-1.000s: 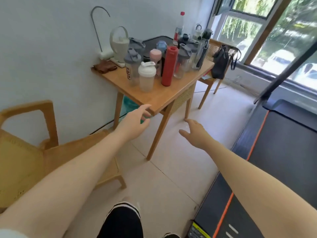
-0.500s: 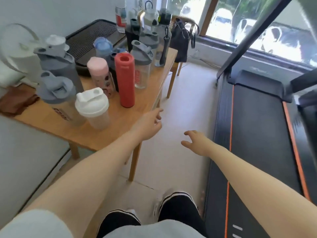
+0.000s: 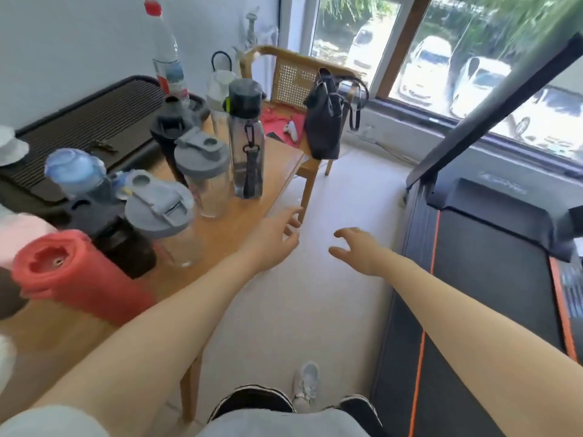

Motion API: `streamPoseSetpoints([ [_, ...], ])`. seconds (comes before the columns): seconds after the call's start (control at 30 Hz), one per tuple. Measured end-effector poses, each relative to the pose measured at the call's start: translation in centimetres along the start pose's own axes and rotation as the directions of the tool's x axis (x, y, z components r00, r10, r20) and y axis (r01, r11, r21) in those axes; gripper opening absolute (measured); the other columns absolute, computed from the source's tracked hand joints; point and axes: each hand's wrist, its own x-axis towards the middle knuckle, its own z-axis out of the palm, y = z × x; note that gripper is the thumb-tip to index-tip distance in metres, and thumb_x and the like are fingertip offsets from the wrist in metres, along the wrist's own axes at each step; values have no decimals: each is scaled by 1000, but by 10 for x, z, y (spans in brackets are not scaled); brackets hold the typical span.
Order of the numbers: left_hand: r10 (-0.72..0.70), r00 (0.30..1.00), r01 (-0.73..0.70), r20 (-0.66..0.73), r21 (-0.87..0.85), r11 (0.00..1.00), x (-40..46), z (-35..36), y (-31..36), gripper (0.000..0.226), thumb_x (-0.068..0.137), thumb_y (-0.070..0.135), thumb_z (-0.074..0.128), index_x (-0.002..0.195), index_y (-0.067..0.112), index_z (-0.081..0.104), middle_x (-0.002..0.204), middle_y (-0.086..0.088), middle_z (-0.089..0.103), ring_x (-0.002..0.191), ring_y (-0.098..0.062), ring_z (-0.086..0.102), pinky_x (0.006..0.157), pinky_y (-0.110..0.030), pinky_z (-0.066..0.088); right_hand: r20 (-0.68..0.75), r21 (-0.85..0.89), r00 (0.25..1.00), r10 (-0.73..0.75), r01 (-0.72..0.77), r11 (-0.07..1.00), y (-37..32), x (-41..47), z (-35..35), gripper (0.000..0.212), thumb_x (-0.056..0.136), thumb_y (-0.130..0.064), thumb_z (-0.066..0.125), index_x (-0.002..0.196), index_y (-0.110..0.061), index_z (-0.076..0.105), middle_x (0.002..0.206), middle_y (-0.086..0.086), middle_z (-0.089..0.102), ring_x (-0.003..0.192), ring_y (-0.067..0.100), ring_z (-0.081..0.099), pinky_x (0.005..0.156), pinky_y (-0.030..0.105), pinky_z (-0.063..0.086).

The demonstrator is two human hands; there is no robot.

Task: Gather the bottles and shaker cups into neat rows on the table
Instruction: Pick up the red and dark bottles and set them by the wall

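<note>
A wooden table [image 3: 258,187] on the left carries a cluster of bottles and shaker cups. A red bottle [image 3: 75,279] stands nearest me, with two grey-lidded clear shakers [image 3: 164,222] [image 3: 203,171] behind it. A tall dark clear bottle with a strap [image 3: 246,140] stands near the far edge, beside a black shaker [image 3: 168,130] and a red-capped water bottle [image 3: 165,55]. My left hand [image 3: 274,238] hovers open over the table's right edge, touching nothing. Over the floor to its right, my right hand [image 3: 359,247] is open and holds nothing.
A black ridged tray [image 3: 94,118] lies at the back of the table. A wicker chair [image 3: 296,80] with a black bag [image 3: 325,121] stands beyond it. A treadmill [image 3: 492,279] fills the right side. The pale floor between them holds my feet [image 3: 306,386].
I have come much closer to the table and turned right along it. Both hands stay open and held out in front; the bottles have not been touched.
</note>
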Motion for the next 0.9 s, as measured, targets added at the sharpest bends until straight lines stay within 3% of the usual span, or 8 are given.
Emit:
streamPoseSetpoints([
  [0.17,-36,979,35,-201,-5,999,70,-18,20,46,91,13,49,136,21,40,113,3,59,90,-11,55,77,-17,43,11,32,984,-178,177,984,-9,73,-73,48,96,-37,42,138,-13,38,143,8,42,129,24,41,105,32,32],
  [0.27,52,932,-29,-360,69,997,87,-36,32,41,90,10,49,130,21,48,102,6,63,81,-6,57,70,-11,44,-38,96,951,-308,310,946,-31,107,-103,42,96,-30,44,134,-11,43,137,7,50,124,23,47,98,29,36],
  [0.4,160,788,-112,-594,118,987,102,-74,42,35,86,14,47,119,15,58,88,11,63,61,0,53,57,-8,40,-213,61,825,-524,546,835,-61,146,-142,33,94,-23,47,124,-13,55,126,3,60,114,17,53,92,24,37],
  [0.5,120,655,-130,-746,46,990,115,-101,50,32,85,10,47,115,11,58,87,11,63,65,-18,62,60,-28,52,-353,62,703,-618,676,734,-85,165,-174,28,93,-18,49,119,-13,59,119,2,63,105,10,53,88,22,37],
  [0.6,81,543,-64,-836,55,996,119,-114,51,32,86,9,48,116,13,56,87,6,66,64,-26,62,62,-35,52,-368,167,637,-677,762,626,-102,178,-189,38,92,-25,53,128,-15,49,126,1,56,113,12,51,97,28,41],
  [0.73,-66,489,109,-870,-14,994,115,-121,40,37,86,13,50,123,14,51,94,12,61,72,-9,60,65,-10,47,-191,327,582,-791,797,507,-118,193,-185,68,86,-34,61,142,-20,25,136,-10,36,125,4,34,104,26,30],
  [0.83,-181,496,269,-849,-48,962,110,-119,28,46,87,11,56,131,17,43,110,6,57,90,-2,54,75,-7,41,-139,347,477,-868,844,409,-124,210,-178,73,85,-38,62,143,-20,20,141,-12,29,131,5,28,113,33,25],
  [0.9,-243,432,342,-869,-92,935,105,-108,23,48,87,14,57,132,18,42,116,6,54,101,-3,50,80,-6,36,-143,268,387,-911,901,341,-122,220,-171,76,83,-48,55,144,-18,20,151,-3,26,139,10,23,116,34,21],
])
